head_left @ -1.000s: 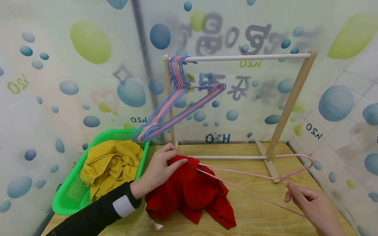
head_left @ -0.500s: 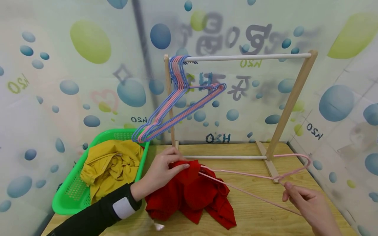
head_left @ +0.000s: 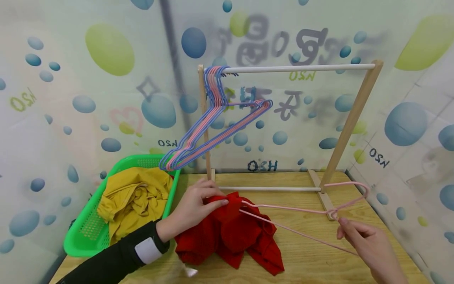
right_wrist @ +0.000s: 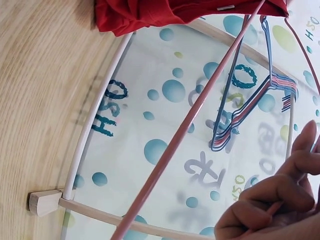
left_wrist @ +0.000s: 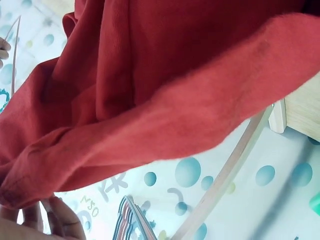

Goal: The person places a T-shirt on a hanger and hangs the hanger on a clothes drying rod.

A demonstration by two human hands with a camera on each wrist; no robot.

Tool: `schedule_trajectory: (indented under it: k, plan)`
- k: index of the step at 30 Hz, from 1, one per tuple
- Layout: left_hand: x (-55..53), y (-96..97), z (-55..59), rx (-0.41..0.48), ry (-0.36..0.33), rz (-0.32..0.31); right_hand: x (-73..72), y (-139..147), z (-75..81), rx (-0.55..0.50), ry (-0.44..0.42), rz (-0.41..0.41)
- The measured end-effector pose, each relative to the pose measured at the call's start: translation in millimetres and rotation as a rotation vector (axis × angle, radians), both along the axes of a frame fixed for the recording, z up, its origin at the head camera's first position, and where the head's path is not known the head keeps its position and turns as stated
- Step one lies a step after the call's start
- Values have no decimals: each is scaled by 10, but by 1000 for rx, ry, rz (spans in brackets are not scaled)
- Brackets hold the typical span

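A bunched red garment (head_left: 235, 232) lies on the wooden table, its edge lifted by my left hand (head_left: 196, 205). That hand grips the cloth between thumb and fingers; in the left wrist view the garment (left_wrist: 150, 100) fills most of the picture above my fingers. One end of a pink wire hanger (head_left: 291, 208) sits inside the garment's opening, hidden by cloth. On the right, my right hand (head_left: 369, 244) pinches the hanger close to the base of its hook. In the right wrist view my curled fingers (right_wrist: 255, 210) hold the pink wire.
Left of the garment stands a green basket (head_left: 79, 236) with a yellow cloth (head_left: 138, 197) in it. Behind is a rack with a white top rail (head_left: 301, 68) and wooden posts. Several blue and pink hangers (head_left: 193, 144) hang at the rail's left end.
My right hand has moved a little left, pushing the pink hanger toward the garment. The left hand has shifted slightly right and down with the red cloth edge.
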State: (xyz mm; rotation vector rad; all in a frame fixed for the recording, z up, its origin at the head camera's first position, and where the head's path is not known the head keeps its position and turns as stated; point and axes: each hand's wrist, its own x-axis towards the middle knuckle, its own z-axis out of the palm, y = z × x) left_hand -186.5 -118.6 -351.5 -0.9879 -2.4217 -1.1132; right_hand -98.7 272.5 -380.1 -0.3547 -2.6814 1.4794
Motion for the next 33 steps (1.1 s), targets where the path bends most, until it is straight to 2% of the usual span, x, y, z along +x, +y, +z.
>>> schedule_trajectory:
  k: [7, 16, 26, 33]
  plan:
    - [10, 5, -1, -33, 69, -61, -20, -40, 18, -12, -4, -7]
    - [51, 49, -36, -44, 138, -130, -24, -155, 38, -5, 72, 11]
    - [92, 78, -42, -103, 160, -137, -41, -228, 60, 10, 143, 12]
    - [130, 106, -38, -169, 270, -153, -43, -270, 77, 10, 200, 31]
